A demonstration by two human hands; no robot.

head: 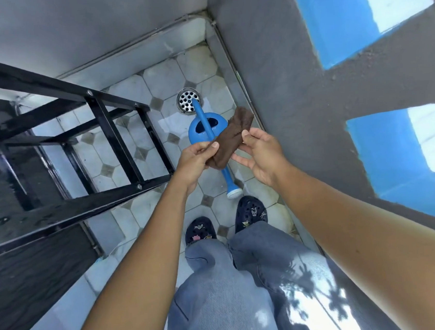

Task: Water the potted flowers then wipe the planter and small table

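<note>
A brown cloth point(232, 136), rolled into a long strip, is held above the floor between both hands. My left hand point(193, 163) pinches its lower end with thumb and fingers. My right hand point(260, 155) grips it near the middle with the thumb on top. Directly below stands a blue watering can point(197, 131) on the tiled floor, its long spout ending in a white rose point(234, 193) close to my feet. No potted flowers or planter are in sight. A black metal frame point(103, 125), possibly the small table, stands at the left.
A round metal floor drain point(186, 101) sits beyond the can. Grey walls close the corner ahead and on the right, with blue-edged openings point(335, 25) in the right wall. My feet in black clogs point(250, 212) stand on the wet tiles.
</note>
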